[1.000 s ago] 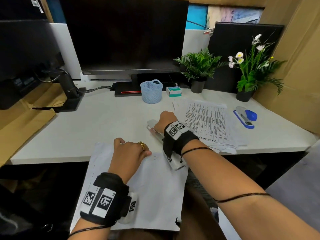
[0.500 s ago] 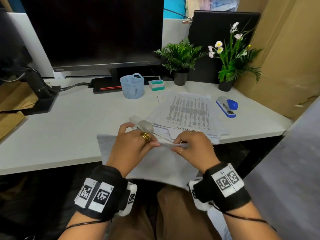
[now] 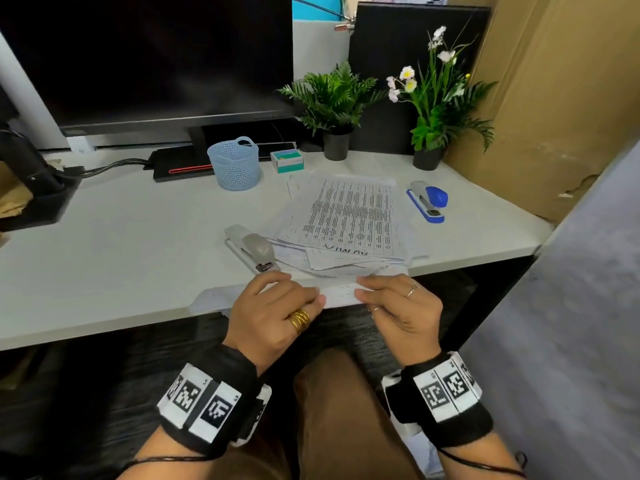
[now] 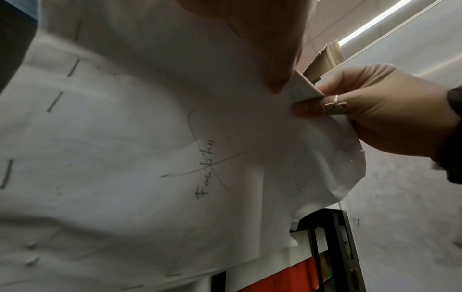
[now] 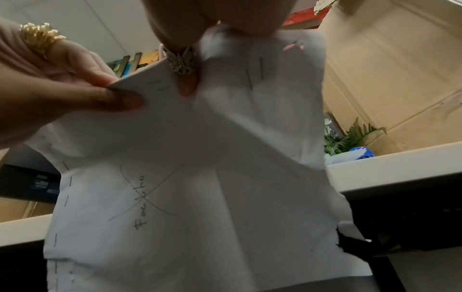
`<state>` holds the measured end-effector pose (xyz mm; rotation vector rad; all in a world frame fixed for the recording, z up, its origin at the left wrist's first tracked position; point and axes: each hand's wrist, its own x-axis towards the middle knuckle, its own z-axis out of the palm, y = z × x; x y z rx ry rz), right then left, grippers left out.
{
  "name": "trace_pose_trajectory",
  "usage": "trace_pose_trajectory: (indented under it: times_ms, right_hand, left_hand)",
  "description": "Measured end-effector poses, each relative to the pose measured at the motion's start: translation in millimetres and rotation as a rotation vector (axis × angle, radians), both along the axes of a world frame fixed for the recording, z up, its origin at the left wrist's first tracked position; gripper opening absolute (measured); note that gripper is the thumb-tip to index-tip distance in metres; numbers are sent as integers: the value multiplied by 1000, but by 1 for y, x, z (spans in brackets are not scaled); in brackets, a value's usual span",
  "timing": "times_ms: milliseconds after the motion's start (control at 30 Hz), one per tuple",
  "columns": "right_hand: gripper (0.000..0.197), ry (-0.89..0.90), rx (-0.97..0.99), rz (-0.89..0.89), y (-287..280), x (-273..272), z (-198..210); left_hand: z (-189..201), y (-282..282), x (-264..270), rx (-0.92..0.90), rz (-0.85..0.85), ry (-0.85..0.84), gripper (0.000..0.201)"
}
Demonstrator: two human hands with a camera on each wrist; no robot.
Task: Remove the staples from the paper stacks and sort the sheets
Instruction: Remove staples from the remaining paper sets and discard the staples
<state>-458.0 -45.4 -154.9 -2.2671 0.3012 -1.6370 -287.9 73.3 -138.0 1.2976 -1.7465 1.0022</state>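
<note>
A stapled white paper stack (image 3: 339, 294) hangs over the desk's front edge, held by its top edge. My left hand (image 3: 311, 298) pinches that edge on the left and my right hand (image 3: 362, 293) pinches it on the right, close together. In the left wrist view the sheet (image 4: 150, 158) shows crossed-out handwriting and several staples along one side, with the right hand (image 4: 375, 114) pinching a corner. The right wrist view shows the same sheet (image 5: 200, 187) and the left hand (image 5: 62, 83) gripping its edge. A grey staple tool (image 3: 252, 249) lies on the desk just beyond my hands.
A pile of printed sheets (image 3: 349, 216) lies on the white desk (image 3: 121, 244) beyond my right hand. A blue stapler (image 3: 427, 200) sits to its right. A blue mesh basket (image 3: 233, 162), a staple box (image 3: 286, 161), two potted plants and a monitor (image 3: 156, 57) stand at the back.
My right hand has let go of the grey tool on the desk and come back to the paper. Both hands now pinch the stack's top edge and have raised it.
</note>
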Motion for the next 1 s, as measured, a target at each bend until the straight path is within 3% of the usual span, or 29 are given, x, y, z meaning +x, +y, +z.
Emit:
trace_pose_trajectory:
  times_ms: [133,300,433,500,567,633,800,900,1000]
  right_hand:
    - [17,60,-8,-43,-2,-5,0]
    - [22,345,218,-330,-14,-30,12]
    - [48,254,616,-184,-29,-71,21]
    - [55,385,794,-85,-34,-90,22]
    - [48,507,882,-19,-36,-107,17]
    - [38,514,934,-8,-36,-122,12]
    - [32,604,1005,-76,-32,-145,14]
    - [33,685,969,-110,-31,-155,16]
    - [26,571,986,-241,-28,-160,16]
  left_hand:
    - [0,-6,-5,5,-25,22,14]
    - [-5,-23,-15,305,-31,293,20]
    - [-12,-35,-27,555,-76,669,7]
    - [-18,-42,-33,604,-139,847,8]
    - [-25,-49,-40,633,-198,953,18]
    - [-30,-57,-47,644,-261,1024,28]
    - [-44,-76,-59,650,-343,1049,30]
    - [-49,-85,-71,656,-383,1061,19]
    - [-53,-91,-78,748,-383,952,8]
